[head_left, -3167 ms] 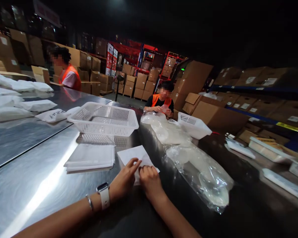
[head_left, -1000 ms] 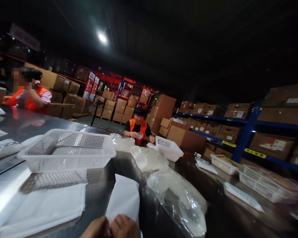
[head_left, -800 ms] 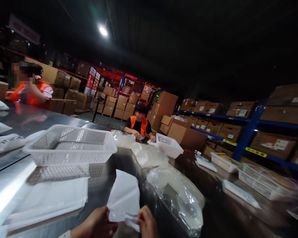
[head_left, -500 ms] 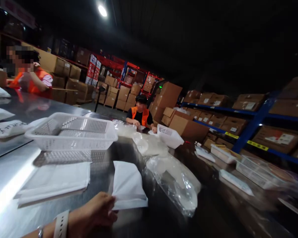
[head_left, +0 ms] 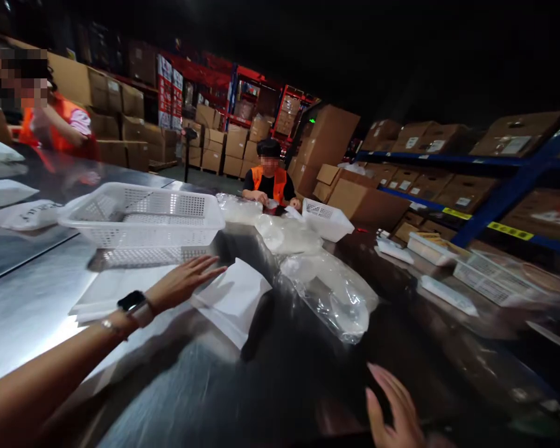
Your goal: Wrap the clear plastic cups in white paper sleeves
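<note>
White paper (head_left: pixel 242 285) lies, apparently folded, on the counter (head_left: pixel 182 392), just off the near right corner of the basket (head_left: pixel 140 235). Nearer than the basket, the left hand (head_left: pixel 186 281) stretches towards the paper, its grip flat with fingers spread; contact is hard to tell. Well apart from the basket, the right hand (head_left: pixel 396 410) curls loosely, holding nothing visible. The step in hand looks like positioning the paper; picking it up would call for pinching an edge.
</note>
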A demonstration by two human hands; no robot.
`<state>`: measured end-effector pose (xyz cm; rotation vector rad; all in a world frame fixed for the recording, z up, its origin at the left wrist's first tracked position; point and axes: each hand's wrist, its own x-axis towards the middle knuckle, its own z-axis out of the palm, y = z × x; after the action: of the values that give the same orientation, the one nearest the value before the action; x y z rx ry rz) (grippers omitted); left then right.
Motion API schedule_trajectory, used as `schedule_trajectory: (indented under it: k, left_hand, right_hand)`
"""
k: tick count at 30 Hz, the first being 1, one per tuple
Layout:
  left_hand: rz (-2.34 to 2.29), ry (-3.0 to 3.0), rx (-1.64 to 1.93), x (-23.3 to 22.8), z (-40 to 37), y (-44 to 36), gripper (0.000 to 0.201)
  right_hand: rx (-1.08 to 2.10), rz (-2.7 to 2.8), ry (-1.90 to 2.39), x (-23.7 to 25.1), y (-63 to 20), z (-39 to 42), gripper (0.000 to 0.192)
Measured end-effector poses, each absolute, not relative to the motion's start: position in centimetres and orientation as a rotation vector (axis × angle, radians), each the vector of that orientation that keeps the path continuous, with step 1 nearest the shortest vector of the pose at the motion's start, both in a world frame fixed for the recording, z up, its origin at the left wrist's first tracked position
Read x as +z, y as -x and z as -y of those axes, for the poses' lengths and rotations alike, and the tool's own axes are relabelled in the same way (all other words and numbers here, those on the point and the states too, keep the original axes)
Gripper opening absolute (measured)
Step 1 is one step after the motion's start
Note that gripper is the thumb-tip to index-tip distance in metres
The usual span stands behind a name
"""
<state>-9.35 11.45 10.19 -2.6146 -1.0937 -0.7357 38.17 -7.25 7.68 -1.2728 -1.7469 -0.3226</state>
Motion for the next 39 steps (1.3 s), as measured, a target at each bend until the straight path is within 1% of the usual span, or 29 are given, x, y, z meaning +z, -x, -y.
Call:
schedule_trajectory:
  k: [3,4,7,10,13,15,20,22,24,27,30,33,34,35,37,38,39]
  left_hand:
    - [0.774,2.615,-0.422,11.6,-14.7,9.3,0.076]
    - [0.683,2.629,-0.364,11.9,-15.4,9.1,0.075]
    - [0.425,2.692,-0.263,12.5,-16.6,8.5,0.067]
    - [0.245,2.712,-0.273,12.6,-16.6,8.5,0.058]
    - [0.042,2.716,-0.361,12.3,-16.1,8.7,0.049]
    - [-0.06,2.71,-0.412,12.0,-15.6,8.6,0.05]
    - [0.051,2.623,-0.584,11.0,-13.8,7.0,0.043]
    - [0.112,2.588,-0.703,10.6,-12.9,6.1,0.037]
    - [0.21,2.572,-0.804,10.1,-12.1,5.5,0.031]
    - [0.365,2.601,-0.905,9.3,-11.1,5.2,0.029]
    - [0.497,2.617,-0.951,8.7,-10.1,5.3,0.03]
    - [0.534,2.687,-0.849,9.2,-9.6,5.3,0.028]
    - [0.526,2.724,-0.769,9.5,-9.7,5.2,0.032]
    - [0.521,2.76,-0.675,10.0,-9.9,5.0,0.041]
    - [0.535,2.796,-0.518,10.8,-10.6,4.5,0.059]
    - [0.553,2.801,-0.469,11.0,-11.1,4.2,0.062]
    - [0.574,2.803,-0.445,11.1,-11.5,4.0,0.06]
  right_hand:
    - [-0.508,2.181,1.024,8.3,-31.7,0.6,0.05]
    - [-0.591,2.308,0.932,8.4,-29.4,-1.4,0.057]
    - [-0.676,2.509,0.755,7.9,-23.5,-5.3,0.072]
    - [-0.66,2.576,0.676,6.9,-21.0,-6.7,0.073]
    - [-0.609,2.459,0.719,6.0,-21.4,-8.0,0.073]
    - [-0.584,2.331,0.792,5.7,-22.3,-9.0,0.073]
    - [-0.459,2.057,0.894,6.8,-23.9,-8.9,0.065]
    - [-0.429,2.071,0.776,8.0,-23.7,-7.4,0.058]
    - [-0.421,2.213,0.573,9.1,-23.1,-5.7,0.048]
    - [-0.451,2.354,0.448,10.0,-21.8,-3.8,0.04]
    - [-0.512,2.239,0.533,10.0,-21.5,-3.4,0.041]
    - [-0.522,2.142,0.678,9.6,-22.2,-3.8,0.028]
    - [-0.538,2.172,0.712,9.4,-22.5,-4.0,0.027]
    - [-0.575,2.22,0.727,9.2,-22.7,-4.3,0.025]
    - [-0.674,2.301,0.72,8.8,-22.8,-4.7,0.014]
    - [-0.723,2.31,0.714,8.6,-22.8,-4.9,0.012]
    - [-0.766,2.313,0.698,8.5,-22.8,-4.9,0.016]
